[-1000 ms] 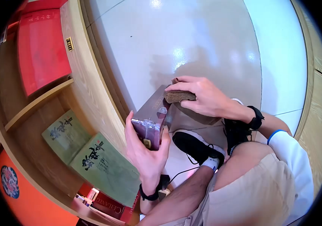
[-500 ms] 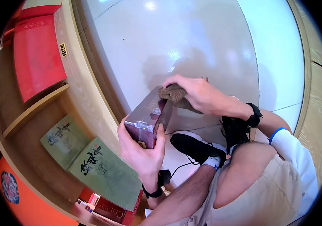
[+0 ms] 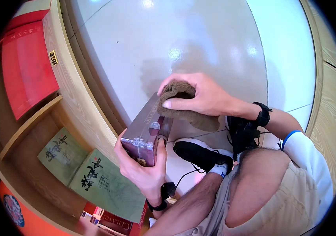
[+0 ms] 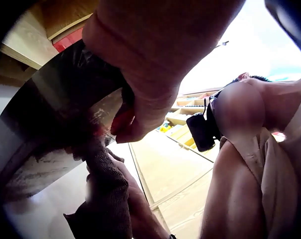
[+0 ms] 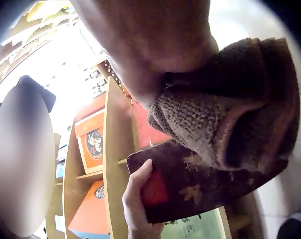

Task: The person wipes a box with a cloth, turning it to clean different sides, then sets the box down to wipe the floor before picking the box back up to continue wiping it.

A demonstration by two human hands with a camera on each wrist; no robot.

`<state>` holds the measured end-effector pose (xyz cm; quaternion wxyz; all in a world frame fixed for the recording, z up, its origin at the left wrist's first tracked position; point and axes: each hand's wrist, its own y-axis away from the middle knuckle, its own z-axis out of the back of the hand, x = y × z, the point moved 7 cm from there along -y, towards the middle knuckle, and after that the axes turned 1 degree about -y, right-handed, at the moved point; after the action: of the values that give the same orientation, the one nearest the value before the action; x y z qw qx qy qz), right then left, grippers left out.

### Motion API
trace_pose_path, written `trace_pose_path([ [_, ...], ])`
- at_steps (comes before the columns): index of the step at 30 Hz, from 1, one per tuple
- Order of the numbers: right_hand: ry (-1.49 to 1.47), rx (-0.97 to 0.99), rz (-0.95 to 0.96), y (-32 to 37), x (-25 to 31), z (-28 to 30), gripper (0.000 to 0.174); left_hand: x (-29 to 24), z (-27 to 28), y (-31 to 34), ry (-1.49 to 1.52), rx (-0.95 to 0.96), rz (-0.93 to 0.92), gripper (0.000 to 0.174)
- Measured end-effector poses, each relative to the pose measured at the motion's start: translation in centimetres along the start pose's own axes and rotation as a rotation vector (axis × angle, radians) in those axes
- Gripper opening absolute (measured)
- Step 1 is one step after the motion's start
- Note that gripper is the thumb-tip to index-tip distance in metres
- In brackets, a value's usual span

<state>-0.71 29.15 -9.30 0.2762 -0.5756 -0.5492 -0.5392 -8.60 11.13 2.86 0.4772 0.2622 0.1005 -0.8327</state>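
A long dark brown box with shiny clear film or tape at its near end sits in my left hand. The fingers grip that end from the left, and the thumb lies along the right side. My right hand holds a folded brown cloth bunched between thumb and fingers, over the far end of the box. In the right wrist view, the cloth overlaps the box face, which shows pale leaf-like marks and a red patch. The left wrist view shows the box dark and blurred.
A wooden shelf unit runs along the left, with green boxes and a red one in its compartments. Tiled floor lies ahead. The person's bare knee and black shoes are close below the hands.
My right hand has turned, bringing the thumb into view, and the cloth now hangs more spread out over the box's far end. The box and left hand have shifted slightly left and down.
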Motion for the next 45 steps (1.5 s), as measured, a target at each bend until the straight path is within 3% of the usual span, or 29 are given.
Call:
trace_pose_path([
  [8,-0.032,-0.004,-0.026,-0.6,-0.4,-1.6,0.034,0.0,0.0,0.1,0.025,0.011,0.014,0.074],
  [22,-0.156,0.019,-0.072,0.1,-0.1,-2.8,0.021,0.3,-0.1,0.2,0.044,0.014,0.025,0.077],
  [29,-0.211,0.042,-0.087,-0.1,-0.3,-3.3,0.022,0.5,0.0,0.2,0.010,0.021,0.012,0.079],
  [38,-0.078,0.078,-0.041,-0.8,-0.3,-3.2,0.023,0.3,0.0,0.2,0.010,0.015,0.017,0.080],
  [40,0.007,0.031,0.047,-0.9,-0.4,-2.9,0.023,0.2,-0.1,0.2,0.017,0.016,0.022,0.080],
  [45,0.033,0.026,0.019,-0.8,-1.1,-2.6,0.023,0.2,-0.1,0.2,0.009,0.015,-0.008,0.079],
])
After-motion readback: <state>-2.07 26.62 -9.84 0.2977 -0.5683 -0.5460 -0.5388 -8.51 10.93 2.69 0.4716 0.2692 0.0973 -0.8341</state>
